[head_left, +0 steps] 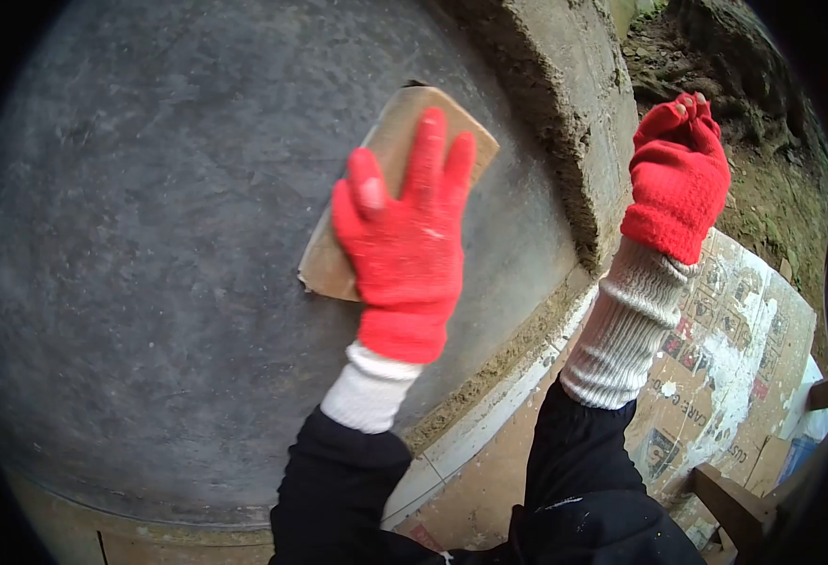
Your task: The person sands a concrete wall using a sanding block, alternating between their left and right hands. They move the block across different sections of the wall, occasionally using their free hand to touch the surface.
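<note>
My left hand (405, 240), in a red glove with a white cuff, presses a tan sheet of sandpaper (329, 254) flat against a dark grey, smooth plastered surface (178, 226). Its fingers are spread over the sheet, and a bit of dark underside shows at the sheet's top corner. Off to the right, my right hand (682, 174) hangs in the air near a rough concrete edge. Its fingers are curled together, with bare fingertips poking out of the red glove, and I see nothing in them.
A rough, raised concrete rim (579, 113) borders the grey surface on the right. Flattened cardboard (715, 348) splashed with white lies below my right arm, beside a wooden piece (730, 504). Earth and rock (763, 188) lie beyond. Pale tiles (461, 447) run along the lower edge.
</note>
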Action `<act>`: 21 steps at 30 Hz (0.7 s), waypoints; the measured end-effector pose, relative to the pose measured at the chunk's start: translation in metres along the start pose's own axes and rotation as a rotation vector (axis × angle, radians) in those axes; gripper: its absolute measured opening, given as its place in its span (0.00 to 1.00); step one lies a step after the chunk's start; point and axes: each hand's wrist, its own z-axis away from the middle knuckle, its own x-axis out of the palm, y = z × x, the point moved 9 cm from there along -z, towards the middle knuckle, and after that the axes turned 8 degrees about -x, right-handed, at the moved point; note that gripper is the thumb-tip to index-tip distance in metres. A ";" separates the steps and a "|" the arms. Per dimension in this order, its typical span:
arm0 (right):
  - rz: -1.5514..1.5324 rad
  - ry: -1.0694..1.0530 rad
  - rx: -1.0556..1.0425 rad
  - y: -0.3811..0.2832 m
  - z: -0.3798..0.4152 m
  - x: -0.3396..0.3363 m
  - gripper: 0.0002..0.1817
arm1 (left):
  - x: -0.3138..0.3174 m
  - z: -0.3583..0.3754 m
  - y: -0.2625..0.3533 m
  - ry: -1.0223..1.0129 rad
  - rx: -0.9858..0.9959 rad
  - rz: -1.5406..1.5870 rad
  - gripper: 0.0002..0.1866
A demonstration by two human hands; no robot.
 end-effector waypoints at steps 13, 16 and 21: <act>0.009 -0.340 0.034 -0.009 -0.001 0.052 0.13 | 0.028 0.092 0.011 -0.099 0.263 -0.135 0.25; -0.016 -0.174 0.076 -0.004 -0.002 0.016 0.13 | -0.015 0.030 -0.058 -0.101 -0.043 0.116 0.22; -0.011 -0.156 0.063 0.018 0.006 0.024 0.12 | 0.064 0.178 0.066 -0.025 0.489 -0.444 0.20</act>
